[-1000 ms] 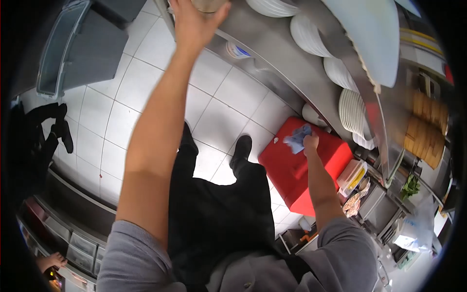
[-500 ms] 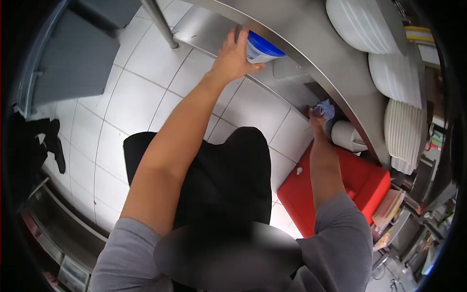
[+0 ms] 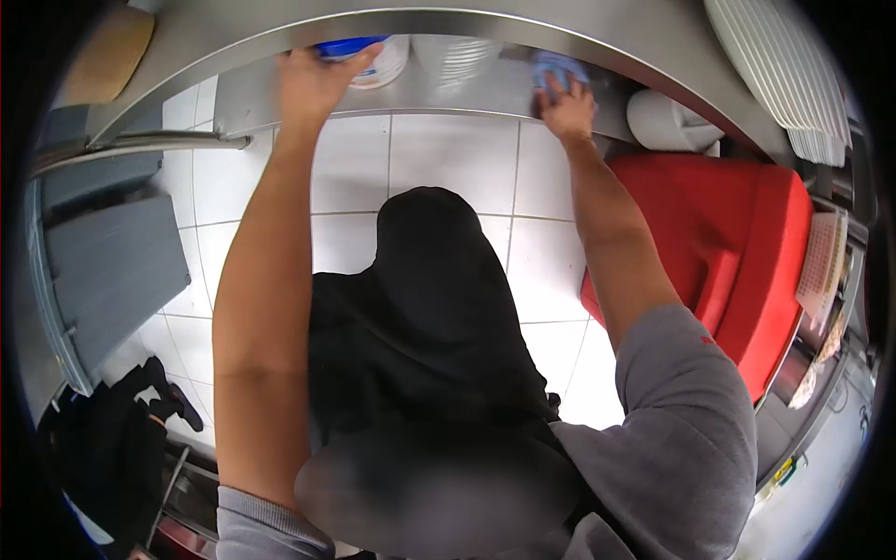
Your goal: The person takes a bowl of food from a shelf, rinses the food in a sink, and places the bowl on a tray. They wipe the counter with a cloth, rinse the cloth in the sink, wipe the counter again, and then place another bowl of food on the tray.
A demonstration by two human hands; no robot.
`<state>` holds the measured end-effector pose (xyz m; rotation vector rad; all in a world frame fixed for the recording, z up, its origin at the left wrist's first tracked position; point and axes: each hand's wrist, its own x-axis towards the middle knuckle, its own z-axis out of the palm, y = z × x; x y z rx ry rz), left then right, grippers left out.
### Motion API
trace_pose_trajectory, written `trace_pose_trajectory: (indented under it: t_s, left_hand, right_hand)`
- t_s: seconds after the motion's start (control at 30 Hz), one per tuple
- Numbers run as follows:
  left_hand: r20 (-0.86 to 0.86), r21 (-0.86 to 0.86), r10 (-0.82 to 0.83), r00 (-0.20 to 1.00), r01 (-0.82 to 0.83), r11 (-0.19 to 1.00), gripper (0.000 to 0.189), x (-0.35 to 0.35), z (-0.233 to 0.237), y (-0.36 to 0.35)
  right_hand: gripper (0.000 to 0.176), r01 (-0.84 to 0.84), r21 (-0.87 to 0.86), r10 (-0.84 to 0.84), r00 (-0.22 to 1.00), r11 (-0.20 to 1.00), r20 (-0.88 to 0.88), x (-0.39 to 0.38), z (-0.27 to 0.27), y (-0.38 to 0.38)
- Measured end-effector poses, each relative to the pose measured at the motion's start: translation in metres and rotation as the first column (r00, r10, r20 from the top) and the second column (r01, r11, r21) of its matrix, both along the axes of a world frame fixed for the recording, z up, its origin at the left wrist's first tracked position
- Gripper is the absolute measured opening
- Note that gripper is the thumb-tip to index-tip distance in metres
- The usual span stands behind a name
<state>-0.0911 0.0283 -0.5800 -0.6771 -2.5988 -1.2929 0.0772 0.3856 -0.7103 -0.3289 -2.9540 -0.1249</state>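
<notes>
My left hand (image 3: pixel 315 79) grips a white tub with a blue lid (image 3: pixel 371 58) on the lower steel shelf (image 3: pixel 448 93) under the counter. Further right on the same shelf, my right hand (image 3: pixel 565 105) presses a blue cloth (image 3: pixel 557 67) flat against the steel. A stack of white bowls (image 3: pixel 459 58) stands on the shelf between my two hands. The steel counter edge (image 3: pixel 485 23) arcs above and hides the back of the shelf.
A red box (image 3: pixel 737 243) stands on the white tiled floor at the right, with a white container (image 3: pixel 667 121) beside it under the counter. White plates (image 3: pixel 784 65) are stacked at the upper right. A grey bin (image 3: pixel 103 271) stands at the left.
The view has dropped lower toward the shelf. My right hand has slid the blue cloth left along the shelf. My left hand still holds the blue-lidded tub.
</notes>
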Motion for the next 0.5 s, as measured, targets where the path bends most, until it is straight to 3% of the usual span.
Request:
trace_pose_trajectory:
  t_s: [0.07, 0.1, 0.13, 0.17, 0.23, 0.3, 0.33, 0.37, 0.4, 0.43, 0.47, 0.5]
  left_hand:
    - [-0.048, -0.121, 0.094, 0.994, -0.099, 0.988, 0.088, 0.014, 0.016, 0.018]
    - [0.281, 0.055, 0.035, 0.959, -0.052, 0.997, 0.054, 0.021, 0.024, 0.027]
    - [0.222, -0.226, 0.136, 0.966, -0.085, 0.97, 0.052, 0.013, 0.003, 0.034]
    - [0.138, -0.488, 0.217, 0.966, -0.124, 0.864, 0.054, 0.002, -0.025, 0.041]
    - [-0.035, -0.536, 0.076, 0.997, -0.083, 0.84, 0.061, 0.006, -0.048, 0.062]
    - [-0.152, -0.387, 0.121, 0.981, -0.171, 0.906, 0.047, 0.028, -0.019, 0.074]
    - [0.016, -0.117, 0.199, 0.98, -0.196, 0.974, 0.051, 0.039, -0.01, 0.08]
    - [0.188, 0.163, 0.223, 0.956, -0.254, 0.953, 0.067, 0.049, -0.003, 0.078]
    - [0.186, 0.159, 0.259, 0.948, -0.289, 0.944, 0.067, 0.063, 0.002, 0.065]
    - [0.231, 0.256, 0.189, 0.954, -0.247, 0.935, 0.056, 0.077, 0.007, 0.051]
    - [0.256, 0.355, 0.118, 0.959, -0.207, 0.912, 0.046, 0.083, 0.012, 0.038]
    - [0.241, 0.356, 0.163, 0.957, -0.243, 0.902, 0.046, 0.081, 0.017, 0.019]
  right_hand:
    - [0.038, 0.159, -0.09, -0.176, 0.955, 0.983, -0.24, 0.005, -0.028, 0.006]
    - [0.037, 0.127, -0.126, -0.154, 0.962, 0.984, -0.227, 0.012, -0.03, -0.009]
    - [0.037, 0.09, -0.161, -0.125, 0.967, 0.983, -0.22, 0.016, -0.03, -0.031]
    - [0.035, 0.001, -0.169, -0.052, 0.954, 0.986, -0.295, 0.016, -0.032, -0.053]
    - [0.034, -0.049, -0.17, 0.002, 0.964, 0.984, -0.266, 0.0, -0.024, -0.101]
    - [0.035, -0.136, -0.191, 0.086, 0.964, 0.972, -0.251, -0.019, -0.019, -0.148]
    - [0.037, -0.175, -0.22, 0.149, 0.98, 0.96, -0.129, -0.033, -0.011, -0.171]
    - [0.039, -0.209, -0.248, 0.215, 0.977, 0.946, -0.005, -0.045, -0.007, -0.192]
    - [0.039, -0.244, -0.252, 0.251, 0.968, 0.936, -0.007, -0.059, -0.02, -0.212]
    - [0.045, -0.355, -0.278, 0.335, 0.935, 0.893, -0.118, -0.08, -0.046, -0.232]
    - [0.048, -0.433, -0.286, 0.394, 0.9, 0.855, -0.186, -0.098, -0.045, -0.247]
    - [0.051, -0.51, -0.286, 0.45, 0.857, 0.811, -0.25, -0.117, -0.044, -0.262]
